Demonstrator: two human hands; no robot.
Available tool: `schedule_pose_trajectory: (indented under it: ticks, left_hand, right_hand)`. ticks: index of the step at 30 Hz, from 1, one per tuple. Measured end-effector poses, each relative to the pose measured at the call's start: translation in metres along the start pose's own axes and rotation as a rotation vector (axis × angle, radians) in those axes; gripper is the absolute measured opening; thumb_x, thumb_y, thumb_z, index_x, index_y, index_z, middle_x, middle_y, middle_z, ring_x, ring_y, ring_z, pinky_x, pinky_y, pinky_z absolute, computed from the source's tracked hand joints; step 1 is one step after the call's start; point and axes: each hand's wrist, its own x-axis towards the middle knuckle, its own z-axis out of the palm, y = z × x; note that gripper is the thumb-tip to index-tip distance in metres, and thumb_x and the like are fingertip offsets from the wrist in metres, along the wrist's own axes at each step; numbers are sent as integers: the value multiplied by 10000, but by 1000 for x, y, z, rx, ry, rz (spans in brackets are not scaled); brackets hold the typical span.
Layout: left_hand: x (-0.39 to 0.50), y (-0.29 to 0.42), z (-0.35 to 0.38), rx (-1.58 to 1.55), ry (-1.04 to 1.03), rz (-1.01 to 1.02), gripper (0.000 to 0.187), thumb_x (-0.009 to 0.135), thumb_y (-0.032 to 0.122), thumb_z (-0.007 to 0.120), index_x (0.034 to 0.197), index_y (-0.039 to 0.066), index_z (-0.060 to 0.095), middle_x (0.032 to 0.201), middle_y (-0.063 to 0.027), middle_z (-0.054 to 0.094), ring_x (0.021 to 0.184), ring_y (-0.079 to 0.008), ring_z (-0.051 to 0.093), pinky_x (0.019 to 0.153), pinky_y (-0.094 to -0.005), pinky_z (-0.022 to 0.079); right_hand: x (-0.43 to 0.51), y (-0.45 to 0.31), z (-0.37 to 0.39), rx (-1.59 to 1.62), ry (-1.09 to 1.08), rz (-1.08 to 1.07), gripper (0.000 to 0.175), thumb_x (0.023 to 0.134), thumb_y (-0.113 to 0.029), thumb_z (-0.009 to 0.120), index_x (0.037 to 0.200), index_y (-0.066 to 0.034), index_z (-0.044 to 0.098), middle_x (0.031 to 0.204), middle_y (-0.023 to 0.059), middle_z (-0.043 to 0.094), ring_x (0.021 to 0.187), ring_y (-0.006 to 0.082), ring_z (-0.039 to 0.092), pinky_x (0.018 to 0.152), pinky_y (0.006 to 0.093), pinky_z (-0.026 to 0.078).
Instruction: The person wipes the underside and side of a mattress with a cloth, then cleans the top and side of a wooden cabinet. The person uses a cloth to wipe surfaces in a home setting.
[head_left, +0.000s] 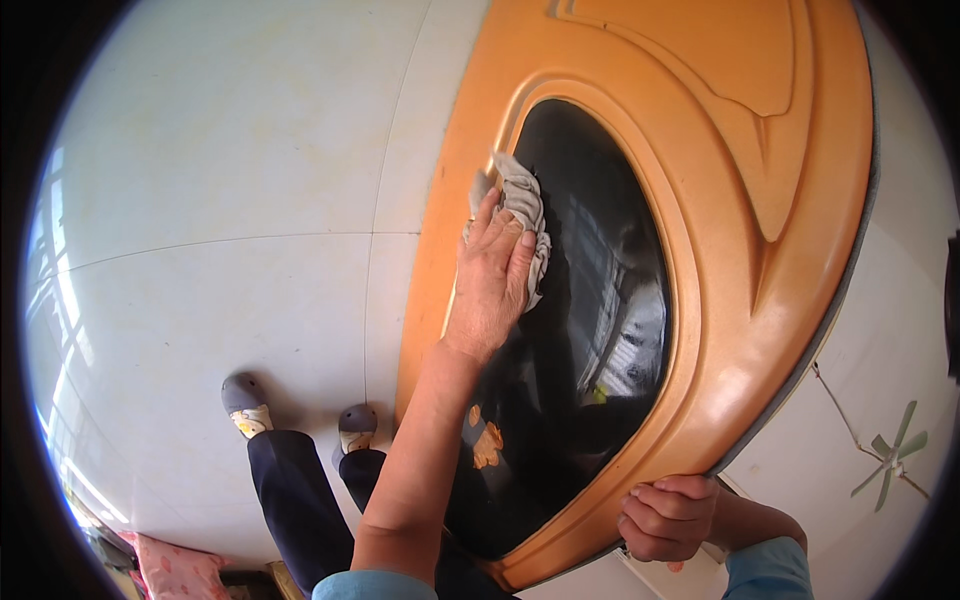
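Observation:
My left hand (491, 274) presses a crumpled grey cloth (521, 195) against a large moulded orange panel (720, 225), perhaps furniture. The cloth lies across the left rim of a glossy black oval inset (600, 187). Near the inset's lower left are irregular orange patches (487, 444). At the lower right my right hand (667, 517) is closed around the panel's edge, with its knuckles towards me. The black surface reflects a bright window.
Pale floor tiles (247, 165) spread to the left of the panel. My feet in grey clogs (244, 390) stand close to its lower left edge. A pink patterned cloth (172, 566) is at the bottom left. A green-bladed fan (892, 456) shows at far right.

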Motion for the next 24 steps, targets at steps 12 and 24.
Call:
schedule_pose_trajectory:
  ticks: [12, 24]
  left_hand:
    - [-1, -1, 0, -27, 10, 90, 186, 995, 104, 505, 1031, -35, 623, 1151, -195, 611, 1300, -445, 458, 1045, -504, 389]
    - [62, 46, 40, 217, 128, 220, 188, 961, 160, 551, 993, 7, 656, 1118, -136, 631, 1127, -328, 555, 924, -490, 394]
  right_hand:
    - [0, 2, -2, -30, -9, -14, 474, 1040, -279, 224, 814, -164, 625, 790, -3, 696, 787, 126, 655, 796, 268, 443]
    - [-6, 7, -3, -11, -7, -75, 52, 819, -154, 580, 804, -165, 629, 802, -20, 693, 786, 125, 652, 812, 266, 439]
